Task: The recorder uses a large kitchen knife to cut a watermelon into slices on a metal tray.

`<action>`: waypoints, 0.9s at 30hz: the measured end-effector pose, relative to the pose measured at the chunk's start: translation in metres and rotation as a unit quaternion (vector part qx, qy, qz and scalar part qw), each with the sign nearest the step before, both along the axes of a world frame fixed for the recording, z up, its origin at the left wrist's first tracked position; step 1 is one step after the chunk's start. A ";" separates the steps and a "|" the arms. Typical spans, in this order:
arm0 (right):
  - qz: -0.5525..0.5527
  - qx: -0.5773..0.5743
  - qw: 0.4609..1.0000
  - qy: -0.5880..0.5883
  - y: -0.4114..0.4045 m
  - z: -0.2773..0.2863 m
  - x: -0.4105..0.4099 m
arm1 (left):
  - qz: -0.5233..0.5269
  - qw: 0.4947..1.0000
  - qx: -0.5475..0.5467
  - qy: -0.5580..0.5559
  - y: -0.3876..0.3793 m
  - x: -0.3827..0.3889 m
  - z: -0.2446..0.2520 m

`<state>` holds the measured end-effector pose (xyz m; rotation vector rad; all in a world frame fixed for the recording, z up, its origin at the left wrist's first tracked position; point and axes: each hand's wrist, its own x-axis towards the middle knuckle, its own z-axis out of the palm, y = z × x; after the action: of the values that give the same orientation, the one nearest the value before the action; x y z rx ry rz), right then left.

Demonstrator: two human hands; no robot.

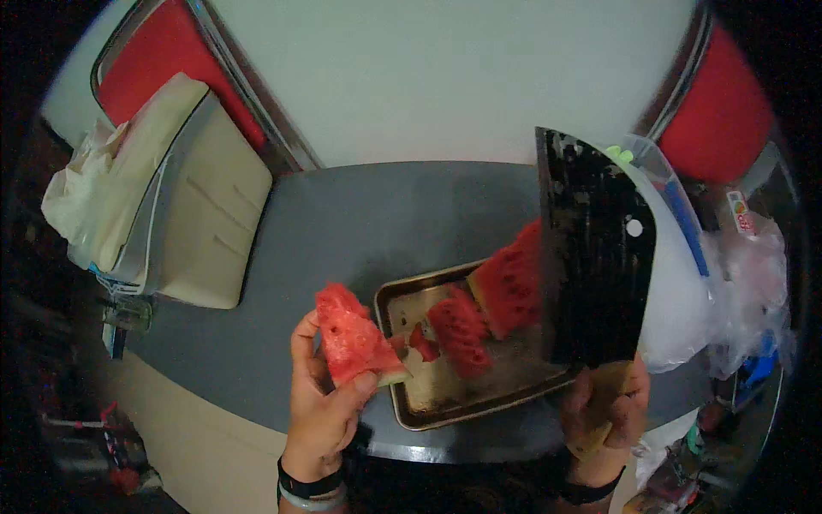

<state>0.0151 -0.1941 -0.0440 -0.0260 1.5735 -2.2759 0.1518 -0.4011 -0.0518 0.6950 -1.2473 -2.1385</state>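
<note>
My left hand [327, 392] holds a wedge of watermelon [353, 337] with a bit of green rind, just left of a metal tray [443, 421]. In my right hand [607, 408] is the handle of a broad cleaver [594, 257], its dark blade raised upright with a round hole in it. Cut watermelon pieces [459, 331] lie in the tray, with a small red scrap [424, 344] near them. A larger watermelon piece [510, 286] rests towards the tray's right end, partly hidden behind the blade.
On the left of the grey table [347, 218] stands a cream-coloured bin [205, 218] with a plastic bag, a glass [138, 313] beside it. Clear plastic bags [748, 276] and a translucent container [674, 295] are at the right. Red-backed chairs [173, 58] stand beyond.
</note>
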 end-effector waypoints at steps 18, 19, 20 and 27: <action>0.085 -0.151 0.982 0.070 0.004 -0.025 -0.002 | 0.036 0.999 0.018 0.031 -0.014 0.011 -0.003; 0.119 -0.156 0.978 0.071 0.003 -0.024 -0.005 | 0.042 0.998 0.021 0.039 -0.013 0.010 -0.002; 0.155 -0.164 0.971 0.074 0.002 -0.024 -0.007 | 0.050 0.997 0.021 0.049 -0.013 0.010 0.000; 0.092 -0.153 0.984 0.025 0.009 -0.023 0.002 | 0.002 0.996 -0.081 0.034 -0.002 0.017 -0.006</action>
<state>0.0174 -0.1850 -0.0666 -0.2987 1.1762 -2.3600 0.1689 -0.4035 -0.0576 0.5510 -1.3643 -2.0140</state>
